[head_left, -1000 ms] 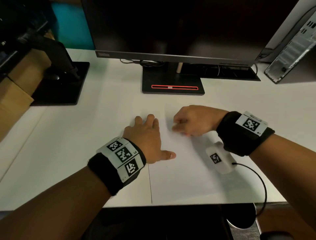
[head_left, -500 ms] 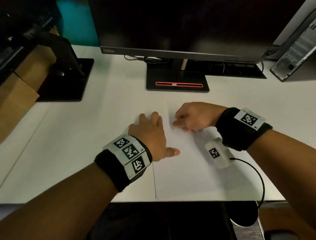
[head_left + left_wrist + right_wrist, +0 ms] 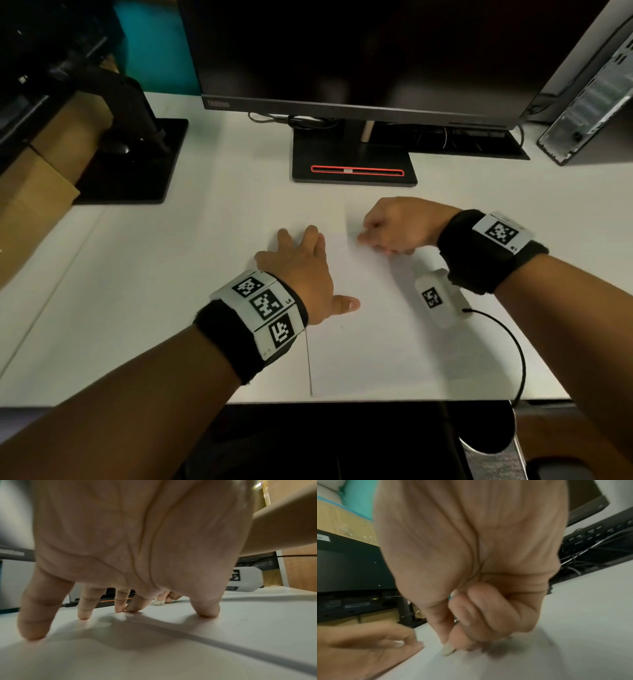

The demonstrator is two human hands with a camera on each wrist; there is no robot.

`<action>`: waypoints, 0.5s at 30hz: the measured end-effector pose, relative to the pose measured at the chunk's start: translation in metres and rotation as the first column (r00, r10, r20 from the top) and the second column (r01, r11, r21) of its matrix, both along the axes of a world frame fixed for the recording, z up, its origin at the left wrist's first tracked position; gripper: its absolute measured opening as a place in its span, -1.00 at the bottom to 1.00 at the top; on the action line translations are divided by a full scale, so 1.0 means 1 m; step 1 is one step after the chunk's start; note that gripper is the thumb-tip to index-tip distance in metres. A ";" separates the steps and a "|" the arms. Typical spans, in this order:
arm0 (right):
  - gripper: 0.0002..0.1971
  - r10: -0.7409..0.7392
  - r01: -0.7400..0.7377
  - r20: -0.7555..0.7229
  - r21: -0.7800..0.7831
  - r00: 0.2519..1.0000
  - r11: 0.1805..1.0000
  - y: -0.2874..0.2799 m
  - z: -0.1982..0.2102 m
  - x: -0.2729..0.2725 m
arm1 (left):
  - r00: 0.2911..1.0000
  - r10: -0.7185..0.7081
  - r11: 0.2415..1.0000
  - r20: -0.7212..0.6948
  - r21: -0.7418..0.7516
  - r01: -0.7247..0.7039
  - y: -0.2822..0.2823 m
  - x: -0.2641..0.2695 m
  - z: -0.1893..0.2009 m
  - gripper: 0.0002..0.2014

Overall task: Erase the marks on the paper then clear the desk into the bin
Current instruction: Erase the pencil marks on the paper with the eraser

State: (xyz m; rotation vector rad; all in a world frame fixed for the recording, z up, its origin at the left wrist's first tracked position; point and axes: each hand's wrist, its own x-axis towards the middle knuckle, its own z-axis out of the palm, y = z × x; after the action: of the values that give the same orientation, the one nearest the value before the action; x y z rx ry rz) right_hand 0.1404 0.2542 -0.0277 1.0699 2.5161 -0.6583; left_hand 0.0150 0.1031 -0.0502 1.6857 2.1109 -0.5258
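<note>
I see bare forearms; each wrist wears a black band with white square-coded tags; a white tagged module trails a black cable.

white desk, paper, monitor stands

Dim room, light falling from overhead: the pale worktop glows, corners darken. Soft shadow pools under the left hand. Right wrist view is motion-blurred; edges bend at 3 o'clock.
</note>
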 end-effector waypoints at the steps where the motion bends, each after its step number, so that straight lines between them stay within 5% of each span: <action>1: -0.60 0.003 -0.003 0.010 0.053 1.000 0.999 0.003 0.002 0.002 | 1.000 0.001 1.000 -0.005 0.000 -0.001 0.000 0.000 0.000 0.13; 3: -0.58 0.053 -0.052 0.000 0.116 0.999 0.992 -0.003 0.001 -0.003 | 1.000 0.001 1.000 -0.011 0.003 -0.001 -0.001 0.001 -0.001 0.12; 7: -0.59 0.142 -0.144 -0.049 -0.031 0.989 0.989 -0.026 -0.008 -0.021 | 1.000 0.013 1.000 -0.002 -0.001 -0.013 -0.002 0.002 -0.001 0.09; 15: -0.59 0.035 -0.034 -0.018 0.070 0.999 0.997 -0.001 0.001 -0.012 | 1.000 0.010 0.999 -0.023 -0.037 -0.011 -0.004 0.004 -0.001 0.07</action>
State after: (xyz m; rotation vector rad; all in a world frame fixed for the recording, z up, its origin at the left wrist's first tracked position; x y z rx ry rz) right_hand 0.1285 0.2536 -0.0269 1.0456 2.5856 -0.5774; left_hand 0.0188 0.0989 -0.0509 1.6547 2.1122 -0.5804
